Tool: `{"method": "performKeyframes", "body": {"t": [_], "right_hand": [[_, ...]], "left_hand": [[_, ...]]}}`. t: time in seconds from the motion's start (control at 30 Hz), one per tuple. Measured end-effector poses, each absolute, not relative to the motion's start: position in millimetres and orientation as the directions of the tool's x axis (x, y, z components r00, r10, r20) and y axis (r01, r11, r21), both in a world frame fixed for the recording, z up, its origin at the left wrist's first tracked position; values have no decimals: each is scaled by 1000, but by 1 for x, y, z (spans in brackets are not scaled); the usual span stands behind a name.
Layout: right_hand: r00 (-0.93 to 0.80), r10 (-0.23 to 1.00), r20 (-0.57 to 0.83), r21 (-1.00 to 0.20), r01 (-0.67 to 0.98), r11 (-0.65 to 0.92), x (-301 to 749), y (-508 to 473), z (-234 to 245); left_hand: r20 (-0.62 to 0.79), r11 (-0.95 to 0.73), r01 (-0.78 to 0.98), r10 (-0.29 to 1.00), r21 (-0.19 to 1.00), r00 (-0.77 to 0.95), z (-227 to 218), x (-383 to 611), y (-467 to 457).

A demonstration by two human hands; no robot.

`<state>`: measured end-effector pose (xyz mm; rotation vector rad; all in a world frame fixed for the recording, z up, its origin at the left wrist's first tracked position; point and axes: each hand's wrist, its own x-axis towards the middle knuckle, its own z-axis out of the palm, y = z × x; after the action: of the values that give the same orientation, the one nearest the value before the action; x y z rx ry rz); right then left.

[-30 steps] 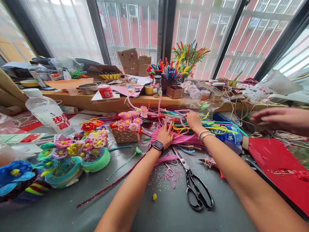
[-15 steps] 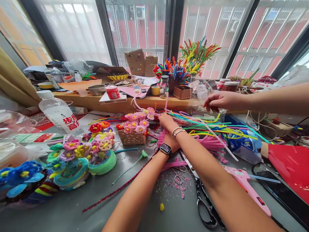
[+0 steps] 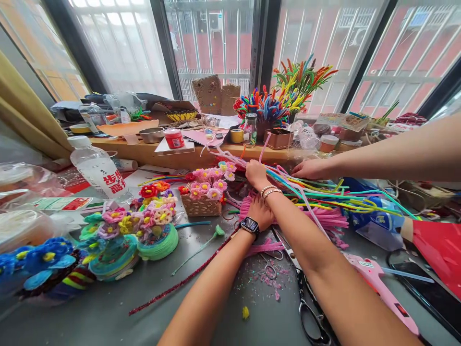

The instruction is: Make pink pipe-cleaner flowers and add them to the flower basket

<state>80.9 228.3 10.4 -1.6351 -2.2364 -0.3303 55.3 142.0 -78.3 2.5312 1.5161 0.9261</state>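
Note:
My right hand [image 3: 256, 174], with a bracelet on its wrist, is closed around pipe cleaners at the left end of a multicoloured pile [image 3: 288, 180]. One pink pipe cleaner [image 3: 265, 146] sticks up from it. My left hand [image 3: 261, 212], wearing a watch, presses on a bundle of pink pipe cleaners [image 3: 320, 216] just below, partly hidden under my right wrist. Another person's hand [image 3: 309, 169] reaches in from the right and touches the pile's far side. A box of pink pipe-cleaner flowers [image 3: 201, 205] stands left of my hands.
Large scissors [image 3: 309, 317], small scissors [image 3: 269, 270] and a pink glue gun [image 3: 382, 293] lie nearby. Flower-topped pots [image 3: 158, 242] and a bottle [image 3: 97, 168] stand at left. A red tinsel stem [image 3: 173, 289] crosses the table. Jars and craft stems fill the sill [image 3: 144, 146].
The other person's hand has come down onto the pile, whose strands have shifted. My hands keep nearly the same place, while the whole view has slid slightly.

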Motion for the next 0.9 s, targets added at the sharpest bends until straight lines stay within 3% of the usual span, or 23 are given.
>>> {"method": "performKeyframes", "body": {"t": [0.37, 0.53, 0.67, 0.8, 0.9], "right_hand": [[-81, 832, 549, -228, 943, 242, 117, 217, 32], [-22, 778, 628, -328, 899, 290, 116, 214, 39], [65, 810, 583, -431, 869, 241, 117, 216, 51], [209, 771, 602, -548, 810, 208, 125, 220, 59], [303, 716, 629, -603, 772, 203, 140, 224, 67]], "left_hand": [[381, -468, 815, 862, 342, 335, -71, 54, 140], [411, -497, 763, 850, 413, 330, -72, 52, 142], [495, -474, 707, 846, 524, 199, -71, 49, 142], [399, -354, 749, 908, 559, 132, -70, 49, 143], [385, -357, 763, 910, 540, 153, -71, 50, 145]]}}
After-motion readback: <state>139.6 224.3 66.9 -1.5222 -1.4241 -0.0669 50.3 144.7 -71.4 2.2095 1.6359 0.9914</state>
